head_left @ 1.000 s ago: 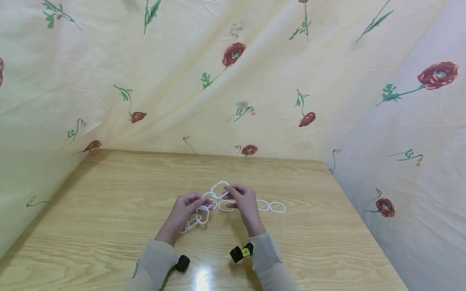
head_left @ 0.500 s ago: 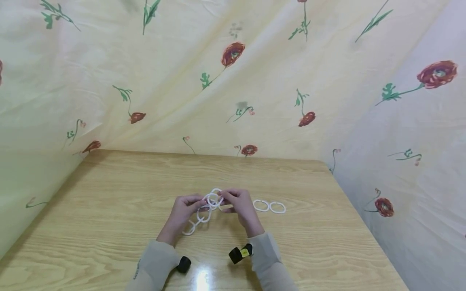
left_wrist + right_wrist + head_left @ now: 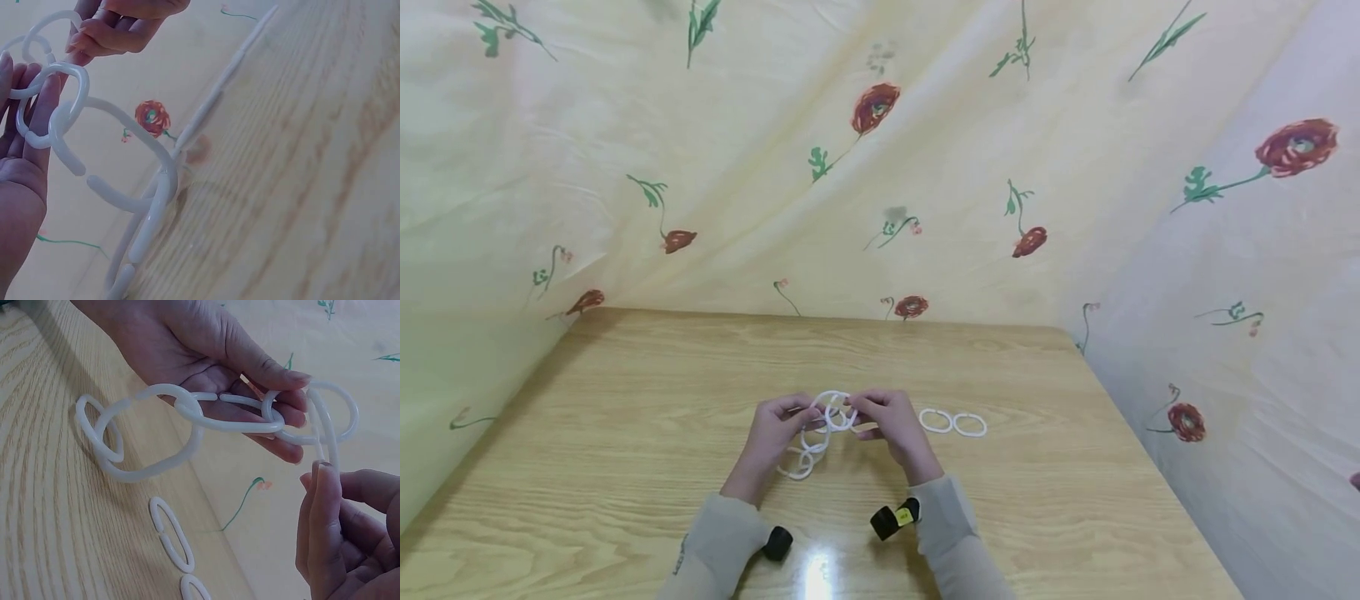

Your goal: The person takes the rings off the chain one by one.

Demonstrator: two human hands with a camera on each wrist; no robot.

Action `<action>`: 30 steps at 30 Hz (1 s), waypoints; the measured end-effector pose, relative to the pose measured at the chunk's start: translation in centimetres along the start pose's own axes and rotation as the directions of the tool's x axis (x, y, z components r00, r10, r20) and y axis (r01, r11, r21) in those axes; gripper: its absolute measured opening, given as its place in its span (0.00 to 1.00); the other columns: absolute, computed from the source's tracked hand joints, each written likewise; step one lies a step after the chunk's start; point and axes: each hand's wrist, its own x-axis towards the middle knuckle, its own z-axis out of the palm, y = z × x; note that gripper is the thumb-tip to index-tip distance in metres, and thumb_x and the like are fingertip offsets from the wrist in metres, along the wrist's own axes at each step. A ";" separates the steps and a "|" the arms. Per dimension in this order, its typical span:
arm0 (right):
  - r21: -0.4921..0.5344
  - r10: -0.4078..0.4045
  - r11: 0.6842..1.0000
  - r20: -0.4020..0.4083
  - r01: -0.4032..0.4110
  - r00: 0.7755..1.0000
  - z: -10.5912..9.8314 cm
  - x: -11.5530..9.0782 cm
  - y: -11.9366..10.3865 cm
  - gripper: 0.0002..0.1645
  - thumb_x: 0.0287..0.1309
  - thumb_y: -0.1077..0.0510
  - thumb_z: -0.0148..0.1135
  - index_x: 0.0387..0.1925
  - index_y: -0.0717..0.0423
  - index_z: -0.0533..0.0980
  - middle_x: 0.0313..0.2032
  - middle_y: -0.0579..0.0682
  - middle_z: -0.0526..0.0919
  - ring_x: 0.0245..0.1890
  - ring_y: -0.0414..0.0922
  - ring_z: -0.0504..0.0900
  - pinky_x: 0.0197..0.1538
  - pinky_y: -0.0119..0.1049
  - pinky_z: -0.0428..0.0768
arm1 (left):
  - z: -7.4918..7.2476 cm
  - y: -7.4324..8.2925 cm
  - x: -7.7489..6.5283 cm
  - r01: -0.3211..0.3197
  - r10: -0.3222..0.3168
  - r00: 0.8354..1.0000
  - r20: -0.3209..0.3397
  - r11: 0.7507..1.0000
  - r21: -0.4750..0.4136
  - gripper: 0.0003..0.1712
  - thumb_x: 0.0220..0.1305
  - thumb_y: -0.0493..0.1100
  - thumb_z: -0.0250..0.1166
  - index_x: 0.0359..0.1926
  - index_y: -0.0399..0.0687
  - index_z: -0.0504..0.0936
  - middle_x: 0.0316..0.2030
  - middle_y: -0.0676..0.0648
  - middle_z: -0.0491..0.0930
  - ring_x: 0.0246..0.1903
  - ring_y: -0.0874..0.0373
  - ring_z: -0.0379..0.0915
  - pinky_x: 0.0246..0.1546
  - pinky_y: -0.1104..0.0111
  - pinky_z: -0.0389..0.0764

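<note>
White plastic chain links hang joined in a chain from my left hand, which pinches one link between thumb and fingers. My right hand, close on the right, pinches the link at the chain's upper end, held on edge. That link crosses the one in my left hand. Small gaps show in several links. In the right wrist view, the lower end of the chain reaches down to the tabletop. Where the two held links cross, my fingers partly hide them.
To the right of my right hand, two loose white links lie side by side on the wooden table. A flowered cloth hangs behind and at both sides. Each wrist wears a black camera mount.
My right hand has come slightly lower and left, bringing its link down from above the chain against the link in my left hand. My left hand has stayed nearly in place.
</note>
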 end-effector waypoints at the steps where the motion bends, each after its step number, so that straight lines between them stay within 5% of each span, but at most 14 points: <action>1: 0.000 0.000 1.000 0.004 0.000 1.000 0.0 0.1 0.1 0.17 0.63 0.61 0.59 0.46 0.74 0.78 0.28 0.49 0.84 0.28 0.37 0.80 0.27 0.26 0.84 | 0.0 0.0 0.0 -0.008 0.008 1.000 0.000 1.000 0.007 0.03 0.61 0.32 0.64 0.33 0.34 0.84 0.29 0.58 0.85 0.33 0.66 0.83 0.41 0.71 0.86; 7: -0.006 0.003 1.000 -0.008 -0.003 1.000 -0.2 0.3 0.3 0.16 0.64 0.61 0.58 0.45 0.72 0.79 0.30 0.54 0.85 0.27 0.37 0.81 0.27 0.28 0.85 | -0.1 0.2 -0.1 -0.002 0.002 1.000 -0.005 1.000 0.016 0.11 0.61 0.31 0.64 0.37 0.20 0.78 0.29 0.57 0.85 0.34 0.65 0.83 0.43 0.70 0.86; 13: -0.013 0.010 1.000 -0.033 -0.011 0.999 -0.4 0.3 0.1 0.15 0.65 0.61 0.58 0.45 0.71 0.80 0.31 0.54 0.84 0.28 0.37 0.81 0.27 0.28 0.85 | -0.1 0.4 0.2 0.039 -0.038 0.999 -0.019 0.999 0.005 0.03 0.61 0.31 0.64 0.32 0.39 0.83 0.30 0.55 0.85 0.35 0.63 0.84 0.48 0.62 0.84; 21: -0.014 0.001 1.000 -0.009 -0.001 1.000 -0.5 0.2 0.0 0.16 0.65 0.61 0.57 0.45 0.72 0.79 0.30 0.52 0.84 0.28 0.36 0.80 0.27 0.28 0.84 | -0.1 0.4 0.1 0.003 -0.003 1.000 -0.021 1.000 0.004 0.11 0.61 0.32 0.64 0.38 0.22 0.78 0.31 0.55 0.86 0.36 0.64 0.84 0.47 0.66 0.85; 27: -0.021 0.016 1.000 -0.009 -0.017 1.000 -0.5 0.3 0.1 0.15 0.65 0.61 0.58 0.45 0.71 0.80 0.31 0.54 0.84 0.28 0.37 0.81 0.27 0.28 0.84 | -0.2 0.4 0.1 0.019 -0.019 0.999 -0.040 1.000 0.004 0.03 0.61 0.32 0.64 0.34 0.33 0.82 0.31 0.54 0.86 0.36 0.63 0.84 0.47 0.65 0.85; 30: -0.021 0.010 1.000 0.005 -0.010 1.000 -0.5 0.3 0.2 0.16 0.65 0.61 0.57 0.45 0.72 0.79 0.30 0.52 0.84 0.27 0.36 0.81 0.27 0.28 0.84 | -0.2 0.4 0.0 0.027 -0.027 0.999 -0.045 1.000 0.006 0.05 0.61 0.32 0.64 0.35 0.31 0.81 0.32 0.53 0.86 0.36 0.62 0.84 0.48 0.63 0.84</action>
